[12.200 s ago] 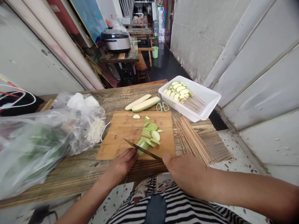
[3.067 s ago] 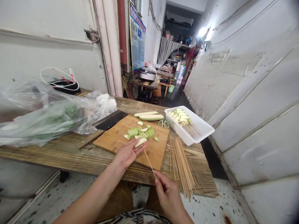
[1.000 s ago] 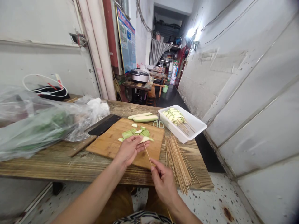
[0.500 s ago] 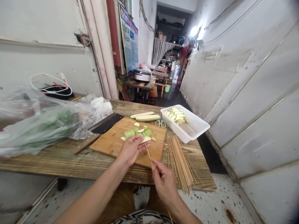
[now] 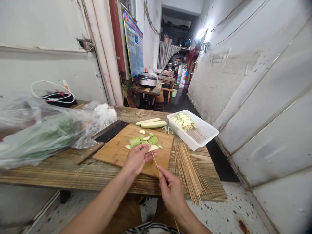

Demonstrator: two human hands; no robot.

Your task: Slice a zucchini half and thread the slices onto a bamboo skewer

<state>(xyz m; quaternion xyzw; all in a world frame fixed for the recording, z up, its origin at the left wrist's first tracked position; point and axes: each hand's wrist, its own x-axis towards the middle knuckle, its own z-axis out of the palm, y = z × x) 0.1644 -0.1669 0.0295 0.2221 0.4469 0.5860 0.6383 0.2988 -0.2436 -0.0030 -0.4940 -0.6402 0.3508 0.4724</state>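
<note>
Zucchini slice (image 5: 152, 148) in L hand (image 5: 138, 157), at fingers, above board (image 5: 112, 148).

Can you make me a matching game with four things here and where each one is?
1. Thin wooden skewer
2. White plastic tray
3. Black-bladed, wooden-handled knife
4. Round, light green bucket

A. On the floor, far back
B. In the right hand
C. Under pale green-edged slices on sticks
D. By the left edge of the brown wooden cutting board

Pairs: 1-B, 2-C, 3-D, 4-A
</note>
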